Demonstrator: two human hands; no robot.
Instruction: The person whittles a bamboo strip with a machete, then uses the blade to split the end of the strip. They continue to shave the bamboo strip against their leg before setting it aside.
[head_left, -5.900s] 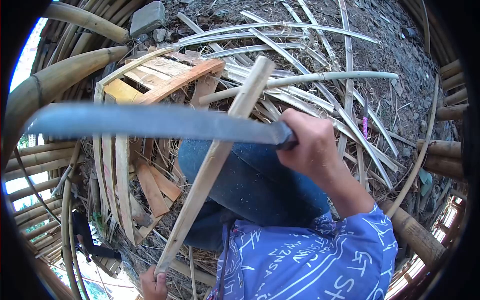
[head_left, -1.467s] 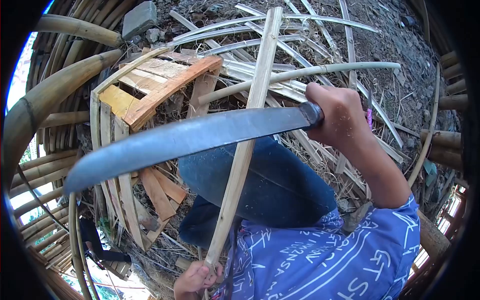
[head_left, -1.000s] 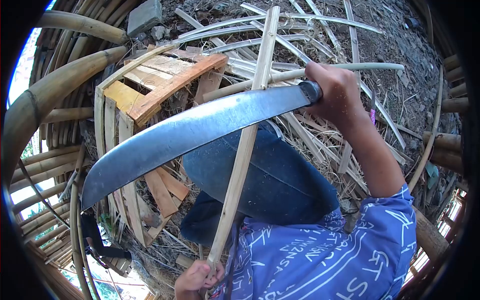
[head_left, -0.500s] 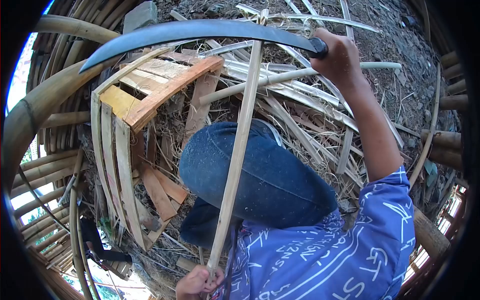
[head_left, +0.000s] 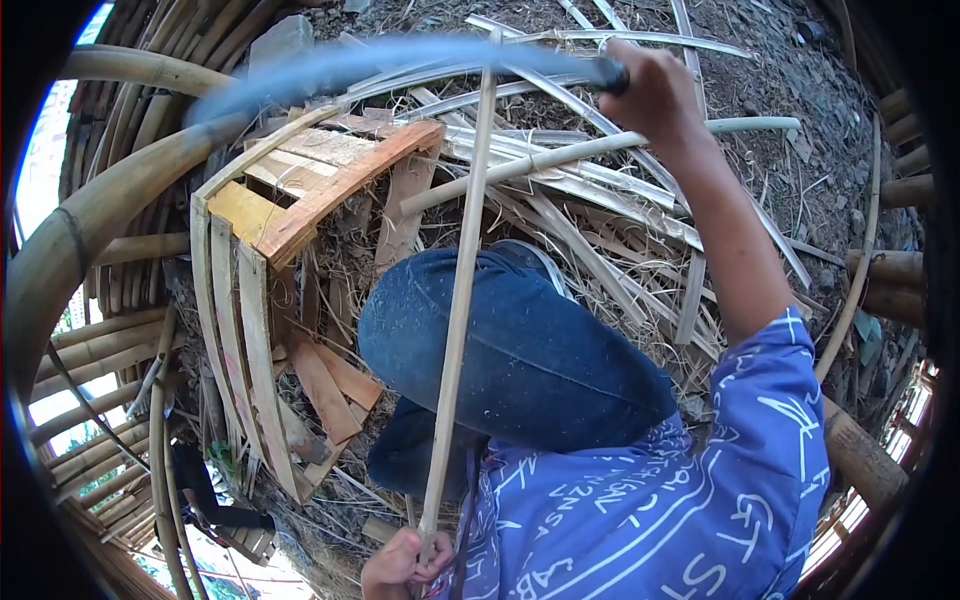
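At the upper right, my right hand (head_left: 658,92) is closed around the dark handle of a machete. Its long curved blade (head_left: 400,58) is blurred by motion and overlaps the upper end of a split bamboo strip in this view. That bamboo strip (head_left: 462,270) runs lengthwise in front of my bent knee (head_left: 420,320). Down at the bottom, my left hand (head_left: 408,562) grips the strip's lower end, fingers wrapped round it. Pale split bamboo strips (head_left: 600,190) and curly shavings lie on the ground beyond my knee.
A slatted wooden crate (head_left: 345,190) lies beside my knee, with loose board pieces (head_left: 325,390) at its open side. Thick bamboo poles (head_left: 120,200) stand along the left. A round bamboo stick (head_left: 540,160) rests across the strips. More poles (head_left: 890,265) edge the right side.
My right hand and the machete have shifted a little to the left, and the blade has become blurred. The bamboo strip's upper end has moved slightly left; my left hand keeps its hold.
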